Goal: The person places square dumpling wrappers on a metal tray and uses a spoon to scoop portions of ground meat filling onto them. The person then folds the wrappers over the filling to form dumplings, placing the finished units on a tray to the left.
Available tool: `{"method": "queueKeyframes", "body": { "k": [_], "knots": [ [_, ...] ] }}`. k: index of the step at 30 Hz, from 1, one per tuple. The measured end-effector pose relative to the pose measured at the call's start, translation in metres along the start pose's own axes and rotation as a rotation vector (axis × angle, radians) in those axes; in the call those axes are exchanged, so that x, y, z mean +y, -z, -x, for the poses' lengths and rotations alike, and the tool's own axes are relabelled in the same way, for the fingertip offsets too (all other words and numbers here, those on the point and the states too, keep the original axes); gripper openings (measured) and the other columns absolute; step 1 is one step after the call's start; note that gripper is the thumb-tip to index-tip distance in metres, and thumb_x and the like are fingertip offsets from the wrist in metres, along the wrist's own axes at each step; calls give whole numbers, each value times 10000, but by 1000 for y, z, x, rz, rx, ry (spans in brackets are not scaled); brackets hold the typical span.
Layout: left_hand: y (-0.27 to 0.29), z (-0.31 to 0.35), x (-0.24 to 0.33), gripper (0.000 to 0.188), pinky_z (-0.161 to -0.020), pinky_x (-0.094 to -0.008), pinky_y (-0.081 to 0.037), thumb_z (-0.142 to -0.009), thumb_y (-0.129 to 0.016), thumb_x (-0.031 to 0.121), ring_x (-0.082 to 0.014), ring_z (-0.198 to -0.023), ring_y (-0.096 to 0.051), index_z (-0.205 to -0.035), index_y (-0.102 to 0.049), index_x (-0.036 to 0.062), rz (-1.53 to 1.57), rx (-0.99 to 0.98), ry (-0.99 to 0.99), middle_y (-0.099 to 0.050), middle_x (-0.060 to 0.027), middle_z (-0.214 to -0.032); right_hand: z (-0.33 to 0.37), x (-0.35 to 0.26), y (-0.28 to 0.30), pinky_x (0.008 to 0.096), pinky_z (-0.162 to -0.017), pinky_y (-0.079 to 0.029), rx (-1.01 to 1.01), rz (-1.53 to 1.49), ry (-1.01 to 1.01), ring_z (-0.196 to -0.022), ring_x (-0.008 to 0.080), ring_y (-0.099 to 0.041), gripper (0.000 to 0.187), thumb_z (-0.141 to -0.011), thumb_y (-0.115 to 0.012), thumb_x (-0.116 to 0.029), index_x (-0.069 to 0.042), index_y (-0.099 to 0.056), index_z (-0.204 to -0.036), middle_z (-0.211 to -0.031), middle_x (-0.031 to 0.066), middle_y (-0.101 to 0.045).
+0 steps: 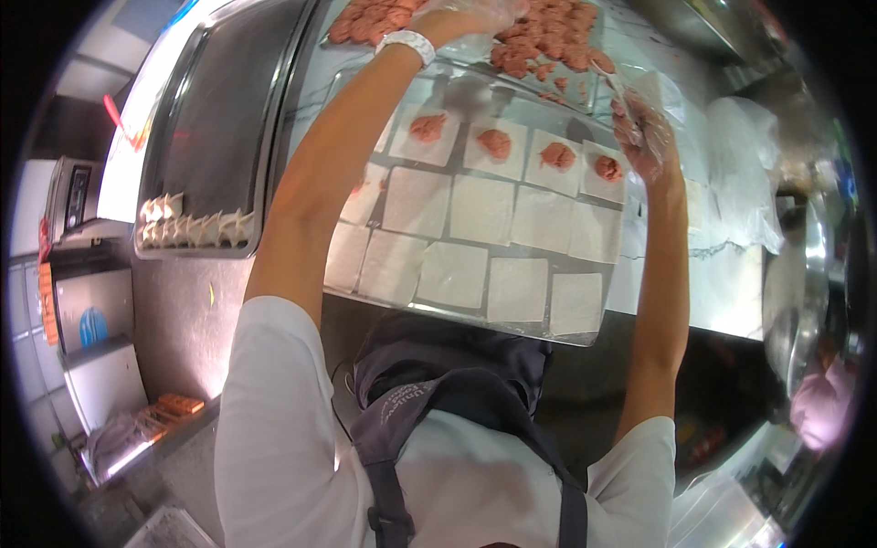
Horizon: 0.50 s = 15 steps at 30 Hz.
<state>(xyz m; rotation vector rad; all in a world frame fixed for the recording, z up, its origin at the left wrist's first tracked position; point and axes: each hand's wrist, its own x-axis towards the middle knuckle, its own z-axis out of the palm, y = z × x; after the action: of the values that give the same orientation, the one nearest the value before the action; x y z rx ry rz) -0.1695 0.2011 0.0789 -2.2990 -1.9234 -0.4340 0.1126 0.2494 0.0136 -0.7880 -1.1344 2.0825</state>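
Observation:
My left hand (470,20), in a clear plastic glove, reaches over the ground meat (548,36) at the top. Its fingers look stretched out to the right, partly cut off by the picture's edge. My right hand (645,137), also gloved and smeared with meat, is beside the clear tray's right edge, fingers curled round a slim, pale thing (621,84) that I cannot make out. A clear tray (457,315) holds rows of square white wrappers (481,209). Several wrappers in the far row each carry a lump of meat (494,143); the nearer ones are mostly bare.
On the left, a dark metal tray (215,100) holds folded white dumplings (196,226) at its near end. Crumpled clear plastic bags (744,164) lie right of the work surface. Metal bowls (795,301) stand at the far right. White boxes (96,320) stand lower left.

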Motion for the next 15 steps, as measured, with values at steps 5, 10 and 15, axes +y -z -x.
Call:
{"method": "queueKeyframes", "body": {
  "k": [5, 10, 15],
  "knots": [
    [53, 84, -7, 219, -955, -360, -390, -818, -585, 169, -219, -1084, -529, -1007, -667, 96, 257, 341, 146, -604, -74, -1149, 43, 11, -71, 143, -403, -241, 42, 226, -45, -467, 17, -303, 336, -945, -464, -226, 6, -465, -1188, -737, 6, -474],
    [73, 173, -3, 210, -973, -330, -369, -828, -612, 189, -208, -1111, -507, -999, -668, 82, 651, 490, 357, -623, -74, -1127, 60, 65, -113, 254, -567, -417, -297, 913, 231, -631, 146, -519, 244, -923, -491, -213, -22, -549, -1063, -759, 59, -543],
    [60, 248, 8, 214, -910, -313, -459, -826, -616, 100, -178, -1019, -587, -1030, -649, 49, 980, 557, 473, -626, -75, -1092, 103, 100, -165, 426, -724, -484, -299, 1397, 375, -805, 298, -614, 265, -865, -489, -104, -47, -510, -1122, -927, 154, -585]
  ]
}}
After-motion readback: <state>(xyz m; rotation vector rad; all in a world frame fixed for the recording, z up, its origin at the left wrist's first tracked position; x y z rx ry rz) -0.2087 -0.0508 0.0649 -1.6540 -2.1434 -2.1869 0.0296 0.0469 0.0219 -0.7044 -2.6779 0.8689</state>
